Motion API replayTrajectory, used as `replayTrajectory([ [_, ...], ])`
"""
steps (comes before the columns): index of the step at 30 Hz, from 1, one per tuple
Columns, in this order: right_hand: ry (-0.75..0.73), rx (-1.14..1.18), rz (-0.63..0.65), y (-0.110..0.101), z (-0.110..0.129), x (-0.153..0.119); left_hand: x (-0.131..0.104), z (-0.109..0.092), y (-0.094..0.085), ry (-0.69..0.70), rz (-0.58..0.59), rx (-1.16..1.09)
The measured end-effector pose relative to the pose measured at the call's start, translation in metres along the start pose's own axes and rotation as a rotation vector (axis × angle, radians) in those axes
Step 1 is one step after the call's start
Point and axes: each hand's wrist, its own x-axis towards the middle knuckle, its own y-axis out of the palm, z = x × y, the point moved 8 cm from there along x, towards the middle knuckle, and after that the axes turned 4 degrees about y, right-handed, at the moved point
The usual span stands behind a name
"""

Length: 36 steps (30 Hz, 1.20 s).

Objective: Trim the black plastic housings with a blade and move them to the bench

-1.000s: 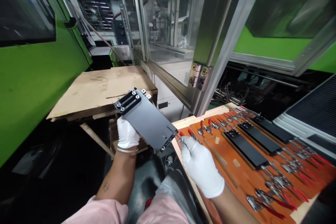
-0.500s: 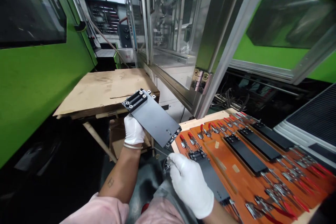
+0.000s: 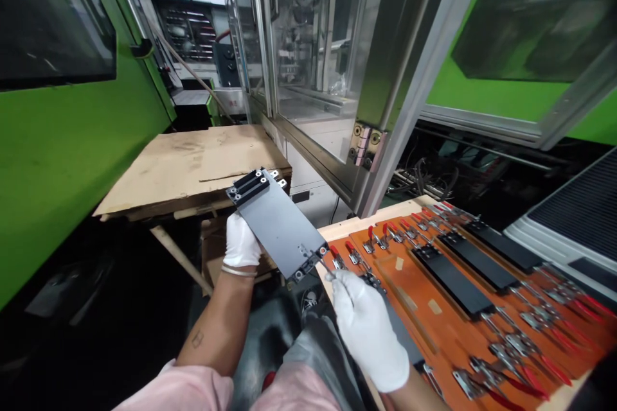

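My left hand (image 3: 241,241), in a white glove, holds up a grey rectangular panel (image 3: 279,225) with black fittings at its ends; most of the fingers are behind it. My right hand (image 3: 369,327), also gloved, is closed on a thin metal tool (image 3: 326,268), whose tip is at the panel's lower right corner. Below and right, an orange fixture board (image 3: 402,289) carries several dark panels, such as one panel (image 3: 453,282), between red-handled clamps (image 3: 506,359). My right hand partly covers another panel (image 3: 402,334) on the board.
A stack of cardboard sheets (image 3: 193,160) lies at the left, beside a green machine (image 3: 77,135). A metal-framed clear door (image 3: 318,70) stands ahead, its post reaching down to the board's far edge. A ribbed grey surface (image 3: 578,205) is at the right.
My right hand has moved right and slightly down, and the tool tip is now at the panel's right corner. The panel has tilted a little in my left hand.
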Motion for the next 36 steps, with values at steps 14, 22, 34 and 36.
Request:
replayTrajectory([
  [14,-0.096,-0.314,0.119,-0.009,-0.006,0.014,-0.005,0.009,0.022,-0.214,0.056,-0.003],
  [22,-0.171,-0.283,0.101,-0.018,-0.002,0.015,-0.002,0.016,0.016,-0.257,0.017,-0.047],
  [34,0.033,-0.136,0.012,-0.021,-0.027,0.012,0.001,0.019,0.021,-0.246,0.088,0.04],
  [36,-0.046,-0.169,-0.003,-0.027,-0.022,0.013,0.003,0.018,0.018,-0.241,0.049,0.138],
])
